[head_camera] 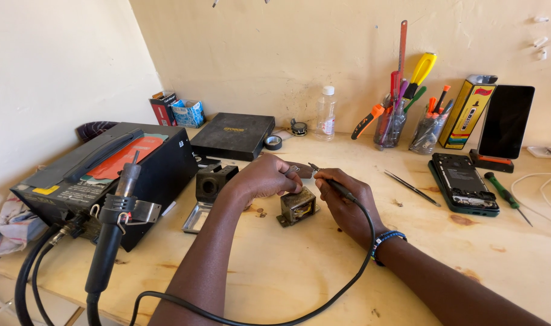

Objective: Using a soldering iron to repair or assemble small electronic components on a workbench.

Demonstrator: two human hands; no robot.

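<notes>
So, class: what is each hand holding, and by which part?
The right hand grips a corded soldering iron by its handle, tip over the small transformer. The left hand pinches something small above it; what, cannot be told.

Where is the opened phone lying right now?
The opened phone lies flat on the table's right side, between the tweezers and the green screwdriver.

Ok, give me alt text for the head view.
On a plywood workbench, the right hand holds a corded soldering iron over a small transformer while the left hand steadies it. A black soldering station sits left; an opened phone lies right.
</notes>
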